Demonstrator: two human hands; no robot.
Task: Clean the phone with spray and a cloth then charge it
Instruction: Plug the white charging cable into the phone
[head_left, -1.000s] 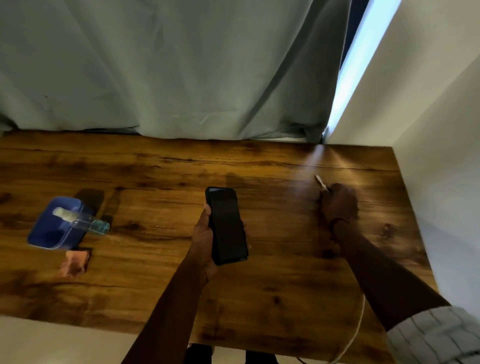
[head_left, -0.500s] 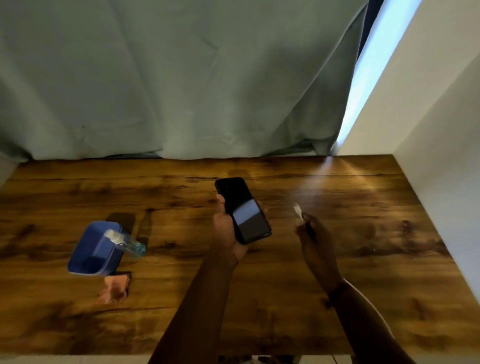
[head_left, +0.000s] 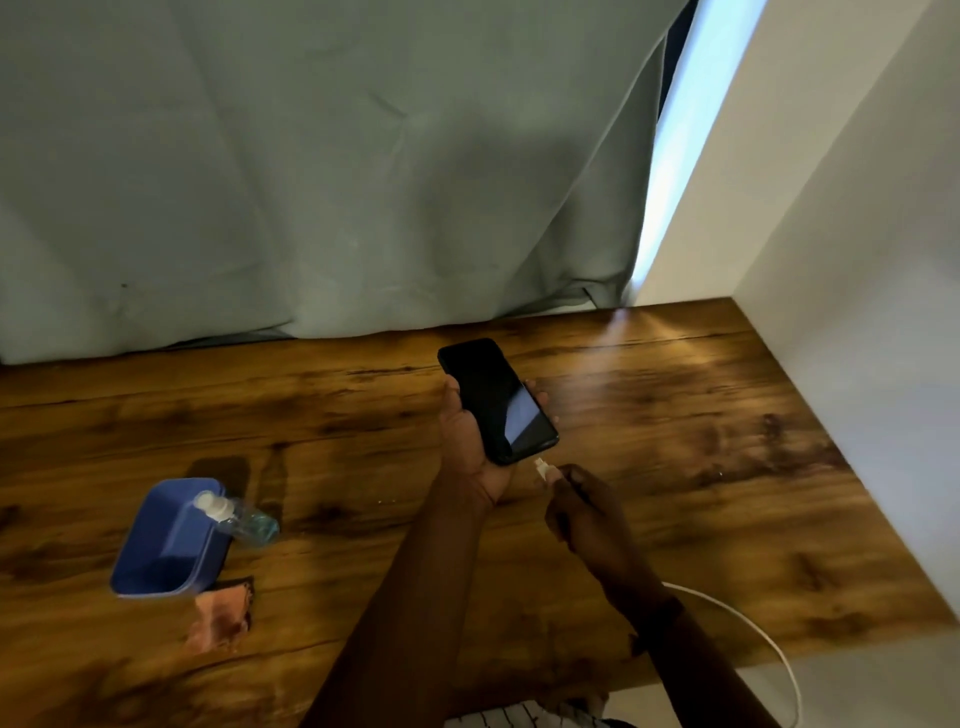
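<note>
Plug meets phone above the middle of the counter.

Over the counter (head_left: 675, 415), the left hand (head_left: 470, 447) cradles the phone (head_left: 497, 400), fingers wrapped round its edges; the right hand (head_left: 587, 512) pinches the white cable plug (head_left: 543, 468) just beside the phone's lower end. Line the plug up square with the port, then push in gently.
</note>
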